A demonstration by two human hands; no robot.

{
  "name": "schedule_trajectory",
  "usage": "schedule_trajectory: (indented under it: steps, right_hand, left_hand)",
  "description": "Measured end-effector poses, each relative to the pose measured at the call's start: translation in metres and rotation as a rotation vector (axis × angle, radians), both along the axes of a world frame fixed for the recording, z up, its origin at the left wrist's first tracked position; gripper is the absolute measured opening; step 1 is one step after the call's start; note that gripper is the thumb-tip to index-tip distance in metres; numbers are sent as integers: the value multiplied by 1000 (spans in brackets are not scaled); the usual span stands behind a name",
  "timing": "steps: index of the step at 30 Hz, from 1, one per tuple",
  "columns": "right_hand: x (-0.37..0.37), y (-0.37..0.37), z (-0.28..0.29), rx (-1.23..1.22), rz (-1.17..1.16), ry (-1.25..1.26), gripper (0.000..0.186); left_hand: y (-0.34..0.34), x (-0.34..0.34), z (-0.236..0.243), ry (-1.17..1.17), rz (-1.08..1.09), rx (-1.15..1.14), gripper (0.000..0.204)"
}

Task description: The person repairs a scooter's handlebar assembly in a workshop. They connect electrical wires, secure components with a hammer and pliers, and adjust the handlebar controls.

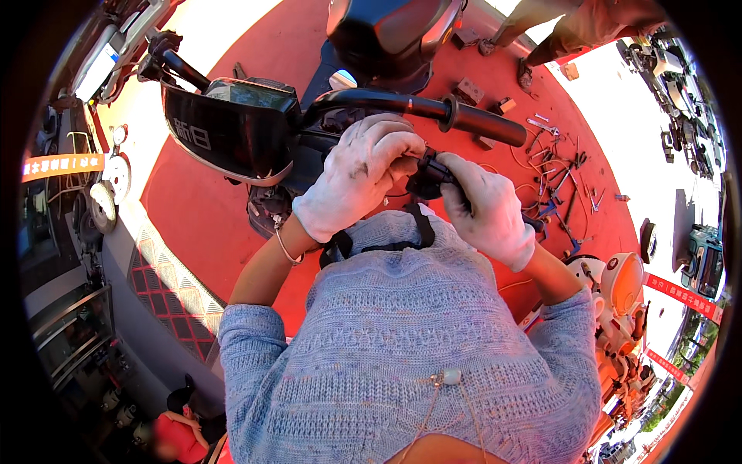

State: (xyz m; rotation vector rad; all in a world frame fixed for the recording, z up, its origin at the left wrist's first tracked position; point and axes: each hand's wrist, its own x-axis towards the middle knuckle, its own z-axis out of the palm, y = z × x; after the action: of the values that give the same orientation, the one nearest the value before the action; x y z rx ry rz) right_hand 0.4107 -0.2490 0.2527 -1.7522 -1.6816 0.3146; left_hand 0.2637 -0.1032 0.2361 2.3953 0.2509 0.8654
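Note:
Both of my hands wear white gloves. My right hand (491,209) is closed around a black brake lever (533,223), whose rounded end sticks out past the hand. At its inner end is a dark bracket (427,184). My left hand (362,172) is closed, its thumb and fingertips pinching at the top of that bracket; its palm bears a dark smudge. Just beyond my hands runs the black handlebar (371,99) of a scooter, with a bare grip (487,124) on its right end. The scooter's glossy black front casing (220,131) lies to the left.
Wrenches and other hand tools (564,182) lie scattered on the red floor mat (201,224) at right. Bricks (468,91) sit farther off. Another dark scooter (390,35) stands ahead, near a person's legs (541,31). An orange-and-white scooter (621,282) is at right.

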Motion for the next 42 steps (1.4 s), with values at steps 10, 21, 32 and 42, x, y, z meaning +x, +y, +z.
schedule_trajectory:
  steps: [10,21,32,42]
  right_hand:
    - [-2,-2,-4,28,-1,12,32]
    - [-3,0,-11,51,54,194,37]
    - [0,-4,-16,-10,62,184,37]
    - [0,-3,-17,-12,82,229,35]
  left_hand:
    - [-2,-1,-4,-41,-26,-36,21]
    - [3,-11,11,45,-73,-37,21]
    - [7,-6,3,117,-115,-112,15]
    - [-4,-7,5,89,-19,30,21]
